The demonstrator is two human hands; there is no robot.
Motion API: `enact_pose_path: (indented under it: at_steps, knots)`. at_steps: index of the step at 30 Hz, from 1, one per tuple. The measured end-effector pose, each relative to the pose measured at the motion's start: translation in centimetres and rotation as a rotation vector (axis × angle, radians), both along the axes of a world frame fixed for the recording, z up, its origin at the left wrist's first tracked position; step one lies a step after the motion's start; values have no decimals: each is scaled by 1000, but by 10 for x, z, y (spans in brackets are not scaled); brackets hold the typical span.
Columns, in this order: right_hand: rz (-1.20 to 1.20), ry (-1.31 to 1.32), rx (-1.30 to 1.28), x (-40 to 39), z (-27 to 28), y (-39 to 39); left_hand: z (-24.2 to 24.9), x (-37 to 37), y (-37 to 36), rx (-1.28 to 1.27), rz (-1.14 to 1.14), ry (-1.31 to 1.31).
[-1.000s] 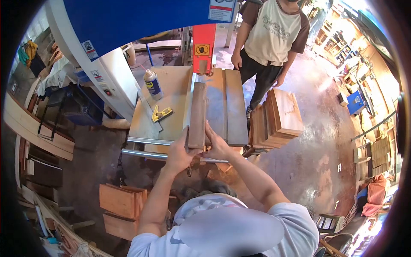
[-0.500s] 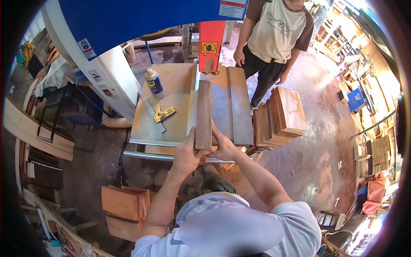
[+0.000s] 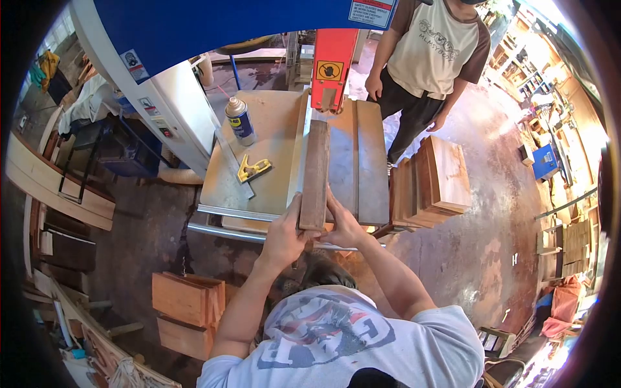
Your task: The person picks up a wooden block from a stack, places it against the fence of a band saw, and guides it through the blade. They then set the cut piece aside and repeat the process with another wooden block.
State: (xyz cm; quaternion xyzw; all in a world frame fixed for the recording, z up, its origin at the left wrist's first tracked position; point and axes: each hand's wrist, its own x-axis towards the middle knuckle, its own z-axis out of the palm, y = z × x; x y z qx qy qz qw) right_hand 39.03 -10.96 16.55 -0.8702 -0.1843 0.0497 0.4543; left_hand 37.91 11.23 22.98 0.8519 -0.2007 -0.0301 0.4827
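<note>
Wooden board (image 3: 315,173) on edge | left hand (image 3: 283,236), right hand (image 3: 343,224) grip near end

Two hands, left (image 3: 283,240) and right (image 3: 345,226), grip one wooden board (image 3: 315,173) on the band saw surface (image 3: 275,123). One spray can (image 3: 240,121) at ten o'clock, one yellow combination square (image 3: 251,170) at nine o'clock, one plank stack (image 3: 432,184) at three o'clock.

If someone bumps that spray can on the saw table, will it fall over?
Probably yes: the spray can stands tall and narrow, so it may tip. Being round, it would likely roll across the flat table. It looks stiff, not squishy.
</note>
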Motion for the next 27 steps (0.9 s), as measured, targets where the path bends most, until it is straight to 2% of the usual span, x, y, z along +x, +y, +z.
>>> enact_pose_path:
  at_steps: [12,15,27]
  knots:
    - [0,14,41,3,-4,-1,-11,4,0,-33,27,-95]
    - [14,-35,-33,6,-8,-3,-12,5,0,-12,25,-74]
    - [33,-44,-10,11,-14,-6,-7,10,-1,-40,3,-33]
